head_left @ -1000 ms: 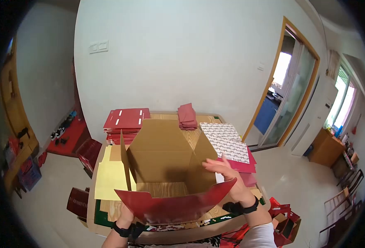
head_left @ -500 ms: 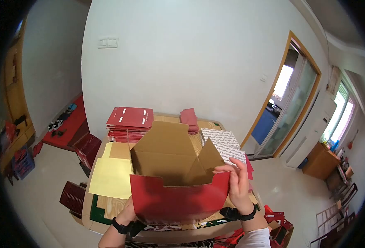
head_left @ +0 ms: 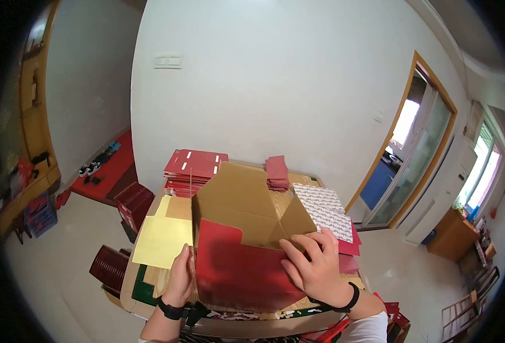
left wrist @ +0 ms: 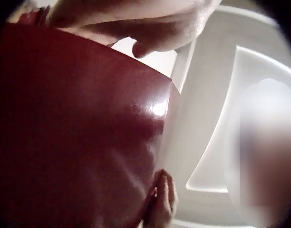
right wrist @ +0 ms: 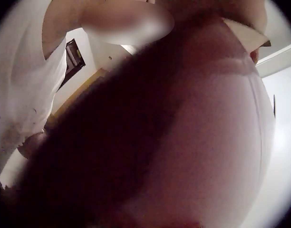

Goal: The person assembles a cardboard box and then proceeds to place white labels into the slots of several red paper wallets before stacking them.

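A cardboard box point(head_left: 241, 274), red outside and brown inside, stands open over the near part of the table. My right hand point(head_left: 318, 266) grips its front panel at the right, fingers curled over the top edge and thumb on the red face. Against the left side of the box lies my left hand point(head_left: 179, 280), thumb pointing up and fingers partly hidden by the panel. In the left wrist view the glossy red panel point(left wrist: 83, 128) fills much of the picture. The right wrist view shows the red side point(right wrist: 212, 133) close up.
Behind the box a stack of red folded cardboard point(head_left: 195, 164) and a smaller red stack point(head_left: 276, 171) lie on the table. Yellow sheets point(head_left: 164, 234) lie left, white patterned sheets point(head_left: 321, 208) right. Red boxes point(head_left: 108, 266) stand beside the table.
The front red panel has come up and turned to face me more. My right hand has moved from the right side onto the panel's top edge; my left hand has risen along the left side.
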Action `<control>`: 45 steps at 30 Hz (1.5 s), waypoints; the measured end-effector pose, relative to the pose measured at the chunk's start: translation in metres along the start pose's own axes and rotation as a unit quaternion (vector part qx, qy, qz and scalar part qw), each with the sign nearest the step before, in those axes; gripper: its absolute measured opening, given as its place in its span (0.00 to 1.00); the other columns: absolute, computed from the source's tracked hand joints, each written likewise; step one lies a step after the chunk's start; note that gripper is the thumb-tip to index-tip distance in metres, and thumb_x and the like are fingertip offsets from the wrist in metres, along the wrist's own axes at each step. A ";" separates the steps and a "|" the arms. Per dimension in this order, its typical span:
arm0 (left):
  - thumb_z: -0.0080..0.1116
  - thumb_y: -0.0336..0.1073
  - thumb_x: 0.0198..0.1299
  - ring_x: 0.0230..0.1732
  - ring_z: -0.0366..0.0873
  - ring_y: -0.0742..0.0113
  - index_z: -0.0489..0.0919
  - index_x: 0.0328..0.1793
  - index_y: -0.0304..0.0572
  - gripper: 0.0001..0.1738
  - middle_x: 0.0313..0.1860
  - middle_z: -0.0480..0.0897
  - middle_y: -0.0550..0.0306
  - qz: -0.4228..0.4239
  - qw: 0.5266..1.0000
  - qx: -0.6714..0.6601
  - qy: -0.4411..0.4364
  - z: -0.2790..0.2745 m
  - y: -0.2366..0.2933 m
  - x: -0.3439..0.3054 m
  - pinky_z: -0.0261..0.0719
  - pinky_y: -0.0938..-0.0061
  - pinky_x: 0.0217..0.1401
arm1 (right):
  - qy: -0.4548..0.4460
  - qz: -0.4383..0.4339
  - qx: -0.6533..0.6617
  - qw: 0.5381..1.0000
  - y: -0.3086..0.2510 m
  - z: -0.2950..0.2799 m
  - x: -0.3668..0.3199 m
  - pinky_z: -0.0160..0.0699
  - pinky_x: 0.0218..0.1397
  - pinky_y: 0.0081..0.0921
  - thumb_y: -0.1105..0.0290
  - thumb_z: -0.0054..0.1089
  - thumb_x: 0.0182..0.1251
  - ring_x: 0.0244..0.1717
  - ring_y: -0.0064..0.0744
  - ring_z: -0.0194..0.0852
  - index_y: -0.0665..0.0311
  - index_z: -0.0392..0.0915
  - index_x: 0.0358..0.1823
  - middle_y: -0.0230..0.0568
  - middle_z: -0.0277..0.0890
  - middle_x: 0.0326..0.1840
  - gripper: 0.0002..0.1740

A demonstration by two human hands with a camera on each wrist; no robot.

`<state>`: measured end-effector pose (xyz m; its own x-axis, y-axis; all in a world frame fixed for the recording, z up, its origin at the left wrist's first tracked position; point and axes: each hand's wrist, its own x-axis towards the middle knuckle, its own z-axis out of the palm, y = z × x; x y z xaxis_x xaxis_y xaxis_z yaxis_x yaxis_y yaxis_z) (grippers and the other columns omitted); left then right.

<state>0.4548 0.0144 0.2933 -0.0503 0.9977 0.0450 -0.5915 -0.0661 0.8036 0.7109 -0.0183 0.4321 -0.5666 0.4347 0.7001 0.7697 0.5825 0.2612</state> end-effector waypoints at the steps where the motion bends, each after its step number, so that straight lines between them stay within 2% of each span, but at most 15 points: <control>1: 0.34 0.46 0.73 0.50 0.74 0.71 0.73 0.57 0.34 0.23 0.48 0.79 0.55 -0.011 0.999 -0.040 -0.003 0.016 0.010 -0.003 0.71 0.75 0.55 | -0.002 -0.007 0.002 1.000 0.000 -0.001 0.002 0.62 0.58 0.48 0.64 0.66 0.50 0.48 0.39 0.63 0.58 0.78 0.46 0.36 0.69 0.44 0.20; 2: 0.34 0.46 0.73 0.47 0.75 0.73 0.73 0.56 0.34 0.24 0.45 0.80 0.55 -0.023 0.997 -0.079 -0.007 0.025 0.015 -0.006 0.73 0.78 0.51 | -0.004 -0.012 0.004 1.000 -0.001 -0.001 0.003 0.62 0.58 0.48 0.64 0.66 0.50 0.48 0.39 0.62 0.59 0.77 0.46 0.36 0.69 0.44 0.20; 8: 0.35 0.44 0.73 0.48 0.75 0.73 0.73 0.58 0.33 0.23 0.49 0.78 0.57 0.008 0.994 0.072 -0.083 0.009 -0.005 -0.007 0.73 0.76 0.51 | -0.061 -0.042 0.085 0.994 0.016 0.025 0.006 0.61 0.61 0.49 0.66 0.64 0.52 0.49 0.43 0.64 0.61 0.74 0.50 0.38 0.69 0.42 0.22; 11: 0.40 0.39 0.69 0.45 0.77 0.69 0.73 0.55 0.30 0.20 0.48 0.80 0.55 0.019 0.995 0.075 -0.066 0.011 -0.005 -0.008 0.76 0.74 0.48 | -0.125 -0.026 0.131 0.983 0.026 0.043 0.005 0.60 0.63 0.51 0.67 0.61 0.54 0.55 0.47 0.62 0.60 0.72 0.56 0.42 0.69 0.49 0.25; 14: 0.40 0.40 0.70 0.47 0.77 0.69 0.73 0.56 0.30 0.21 0.50 0.79 0.54 0.027 0.994 0.094 -0.054 0.010 -0.005 -0.006 0.75 0.74 0.50 | -0.111 -0.017 0.010 0.994 0.009 0.025 0.010 0.57 0.65 0.54 0.67 0.58 0.58 0.62 0.49 0.58 0.57 0.69 0.62 0.47 0.65 0.59 0.27; 17: 0.39 0.41 0.70 0.49 0.75 0.69 0.72 0.58 0.30 0.22 0.52 0.77 0.53 0.037 0.996 0.066 -0.041 0.014 -0.007 -0.007 0.74 0.74 0.53 | -0.134 -0.073 -0.036 0.988 -0.007 0.024 -0.003 0.53 0.67 0.58 0.61 0.57 0.59 0.68 0.50 0.53 0.54 0.65 0.66 0.50 0.57 0.67 0.31; 20: 0.38 0.43 0.71 0.51 0.74 0.69 0.71 0.59 0.31 0.23 0.54 0.76 0.54 0.050 0.993 0.089 -0.054 0.013 -0.005 -0.008 0.71 0.75 0.55 | -0.157 -0.020 0.062 0.985 -0.018 0.028 -0.015 0.51 0.67 0.59 0.55 0.58 0.59 0.70 0.49 0.51 0.54 0.65 0.66 0.51 0.56 0.69 0.33; 23: 0.34 0.42 0.73 0.53 0.72 0.67 0.69 0.62 0.31 0.23 0.52 0.77 0.54 0.104 0.952 0.276 -0.088 -0.010 0.011 0.002 0.67 0.74 0.59 | -0.157 -0.006 0.070 0.985 -0.020 0.027 -0.015 0.51 0.67 0.59 0.51 0.58 0.58 0.71 0.49 0.50 0.53 0.64 0.66 0.51 0.54 0.71 0.35; 26: 0.39 0.40 0.71 0.55 0.72 0.64 0.65 0.66 0.34 0.22 0.53 0.76 0.51 0.150 0.905 0.397 -0.002 -0.005 0.054 0.012 0.66 0.74 0.61 | -0.164 -0.007 0.062 0.984 -0.021 0.026 -0.014 0.51 0.67 0.59 0.49 0.58 0.59 0.71 0.49 0.50 0.53 0.64 0.66 0.51 0.54 0.70 0.35; 28: 0.45 0.38 0.69 0.57 0.72 0.62 0.60 0.70 0.38 0.26 0.55 0.74 0.49 0.218 0.908 0.358 -0.027 0.022 0.080 0.015 0.66 0.72 0.62 | -0.167 -0.016 0.061 0.984 -0.020 0.024 -0.013 0.51 0.67 0.59 0.49 0.58 0.59 0.71 0.50 0.50 0.53 0.64 0.66 0.51 0.54 0.70 0.35; 34: 0.47 0.33 0.66 0.63 0.68 0.62 0.54 0.74 0.41 0.31 0.62 0.70 0.48 0.171 0.866 0.440 -0.164 0.049 0.097 0.041 0.69 0.72 0.60 | -0.172 -0.030 0.067 0.982 -0.019 0.025 -0.014 0.49 0.69 0.57 0.45 0.56 0.58 0.72 0.52 0.48 0.51 0.63 0.67 0.53 0.53 0.71 0.37; 38: 0.48 0.29 0.64 0.67 0.64 0.63 0.53 0.74 0.39 0.32 0.67 0.66 0.51 0.148 0.896 0.377 -0.182 0.040 0.088 0.038 0.69 0.76 0.60 | -0.183 -0.040 0.107 0.976 -0.015 0.026 -0.018 0.48 0.70 0.55 0.44 0.51 0.63 0.72 0.55 0.46 0.54 0.59 0.69 0.55 0.50 0.72 0.37; 42: 0.48 0.26 0.62 0.70 0.58 0.62 0.50 0.75 0.35 0.35 0.69 0.61 0.48 0.185 0.893 0.375 -0.167 0.056 0.079 0.011 0.60 0.72 0.68 | -0.220 -0.067 0.194 0.954 -0.006 0.041 -0.024 0.48 0.71 0.53 0.45 0.46 0.67 0.71 0.60 0.46 0.57 0.56 0.70 0.59 0.50 0.71 0.36; 43: 0.47 0.24 0.60 0.72 0.55 0.61 0.47 0.75 0.34 0.37 0.70 0.59 0.46 0.203 0.871 0.412 -0.174 0.052 0.074 0.009 0.54 0.70 0.71 | -0.221 -0.069 0.219 0.948 -0.004 0.047 -0.026 0.48 0.71 0.52 0.46 0.45 0.68 0.71 0.61 0.46 0.57 0.56 0.70 0.59 0.50 0.71 0.35; 45: 0.43 0.19 0.54 0.74 0.51 0.61 0.46 0.76 0.34 0.41 0.73 0.54 0.46 0.189 0.883 0.405 -0.143 0.039 0.060 0.005 0.50 0.70 0.73 | -0.199 -0.078 0.241 0.947 -0.002 0.055 -0.029 0.51 0.70 0.51 0.45 0.45 0.67 0.69 0.62 0.50 0.58 0.56 0.70 0.60 0.53 0.69 0.35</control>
<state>0.4504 0.0158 0.3651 0.1521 0.8775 0.4549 0.1995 -0.4780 0.8554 0.7094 0.0060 0.3750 -0.8027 0.4856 0.3461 0.4979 0.8652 -0.0590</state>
